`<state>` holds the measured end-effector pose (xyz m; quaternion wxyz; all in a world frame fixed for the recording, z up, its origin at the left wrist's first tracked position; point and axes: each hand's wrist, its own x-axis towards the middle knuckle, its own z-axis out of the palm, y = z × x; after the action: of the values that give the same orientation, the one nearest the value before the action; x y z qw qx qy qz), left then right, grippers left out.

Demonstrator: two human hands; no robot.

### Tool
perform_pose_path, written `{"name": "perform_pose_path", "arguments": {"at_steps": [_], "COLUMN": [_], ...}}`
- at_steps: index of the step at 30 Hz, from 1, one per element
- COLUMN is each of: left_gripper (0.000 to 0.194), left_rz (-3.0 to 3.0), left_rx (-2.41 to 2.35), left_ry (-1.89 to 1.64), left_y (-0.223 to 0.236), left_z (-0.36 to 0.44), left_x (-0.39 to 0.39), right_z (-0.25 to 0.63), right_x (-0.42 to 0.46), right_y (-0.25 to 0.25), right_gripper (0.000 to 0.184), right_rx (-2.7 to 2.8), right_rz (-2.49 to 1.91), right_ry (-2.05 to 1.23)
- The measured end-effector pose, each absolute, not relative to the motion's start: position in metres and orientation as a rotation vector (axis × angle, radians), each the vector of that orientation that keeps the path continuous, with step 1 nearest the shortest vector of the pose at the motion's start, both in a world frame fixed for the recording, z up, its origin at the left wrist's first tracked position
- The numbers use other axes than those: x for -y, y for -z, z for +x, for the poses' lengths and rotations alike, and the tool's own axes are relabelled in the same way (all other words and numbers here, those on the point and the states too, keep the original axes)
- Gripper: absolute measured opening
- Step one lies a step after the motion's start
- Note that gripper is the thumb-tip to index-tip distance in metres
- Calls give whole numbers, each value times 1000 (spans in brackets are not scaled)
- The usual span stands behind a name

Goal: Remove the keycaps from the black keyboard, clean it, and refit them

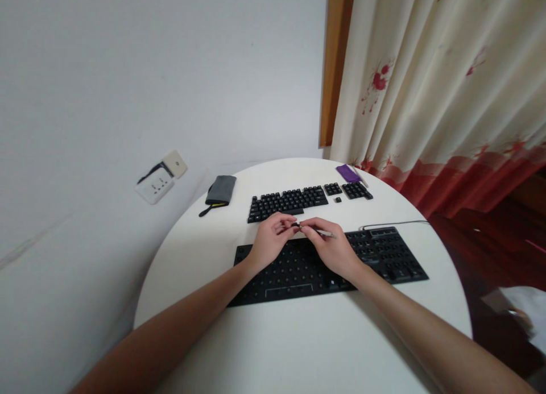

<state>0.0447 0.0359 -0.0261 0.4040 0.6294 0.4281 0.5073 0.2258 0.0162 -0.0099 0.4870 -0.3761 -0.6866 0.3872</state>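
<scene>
Pinching perhaps a small black keycap [295,225], left hand [272,237] meets right hand [330,246], grasping thin grey rod [327,234], inside round white table's edge [156,280].

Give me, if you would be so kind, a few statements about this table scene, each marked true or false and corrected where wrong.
1. Black keycaps lie in groups beyond the keyboard. True.
2. The right hand holds a slim tool. True.
3. The left hand rests on a pouch. False: its fingertips are close to the right hand's; the grey pouch lies toward the far left of the table.
4. Something purple lies between the forearms. False: the purple item lies at the table's far right, near the curtain.
5. The table has a curved edge. True.
</scene>
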Motion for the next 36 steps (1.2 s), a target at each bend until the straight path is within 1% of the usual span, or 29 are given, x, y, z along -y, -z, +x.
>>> {"name": "perform_pose_path", "arguments": {"at_steps": [3, 6, 11, 15, 20, 23, 26, 32, 36], "left_gripper": [18, 20, 25, 36, 26, 26, 26, 30, 30], "left_rz": [1628, 1610, 1486, 1559, 1849, 1923, 1890, 1578, 1591], "left_rx": [-1051, -1018, -1028, -1048, -1085, -1124, -1144, -1096, -1071], "left_ry": [-1307, -1302, -1173, -1125, -1092, -1101, -1128, -1230, -1223], "left_y": [27, 28, 30, 30, 28, 28, 29, 31, 29], "left_z": [44, 43, 43, 43, 44, 45, 45, 43, 43], "left_x": [-37, -38, -39, -39, -36, -34, -35, -39, -39], "right_z": [226, 226, 227, 227, 223, 221, 221, 218, 214], "right_x": [-17, -18, -20, -22, -17, -14, -13, -12, -11], "right_y": [11, 13, 18, 22, 22, 20, 18, 19, 22], "right_gripper": [21, 21, 18, 16, 18, 19, 21, 19, 18], "right_rx": [1687, 1682, 1709, 1764, 1779, 1728, 1693, 1665, 1666], "right_rz": [-903, -899, -854, -779, -826, -884, -905, -825, -818], "right_ry": [-940, -943, -904, -851, -853, -908, -926, -840, -773]}}
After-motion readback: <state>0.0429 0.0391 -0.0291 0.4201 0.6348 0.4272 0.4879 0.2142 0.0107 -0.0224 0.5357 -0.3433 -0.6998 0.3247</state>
